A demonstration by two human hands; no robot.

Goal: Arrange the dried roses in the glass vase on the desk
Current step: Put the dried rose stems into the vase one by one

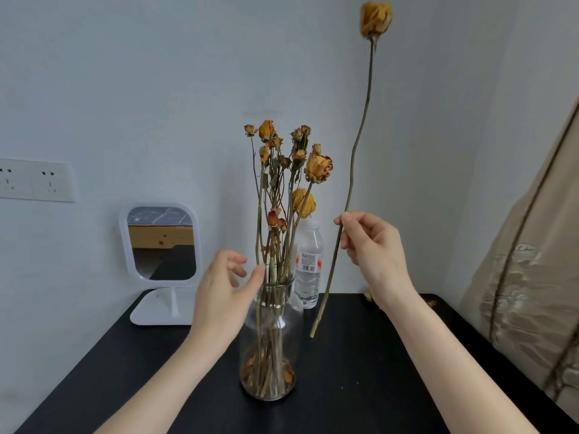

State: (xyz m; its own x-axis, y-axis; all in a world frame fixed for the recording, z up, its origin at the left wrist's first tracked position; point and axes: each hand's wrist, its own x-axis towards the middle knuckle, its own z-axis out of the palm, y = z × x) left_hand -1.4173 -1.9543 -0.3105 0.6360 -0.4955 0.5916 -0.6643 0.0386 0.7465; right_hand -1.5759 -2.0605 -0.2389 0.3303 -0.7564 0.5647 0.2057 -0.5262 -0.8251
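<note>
The right hand (372,245) pinches a long rose (363,126) upright beside the vase (271,339); the left hand (224,292), fingers relaxed, touches the stems (274,245) at its rim.

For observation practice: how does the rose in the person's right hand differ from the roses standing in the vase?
The held rose is outside the glass vase, pinched by the right hand; the vase roses stand inside it. The held rose's head rises far above the vase roses. Both are dried, yellow-orange.

Blue-grey wall (156,73); sockets (37,180) and white mirror (161,242) left of the left grip (222,296), beige curtain (532,277) right of the right grip (372,245), black worktop (360,371).
</note>
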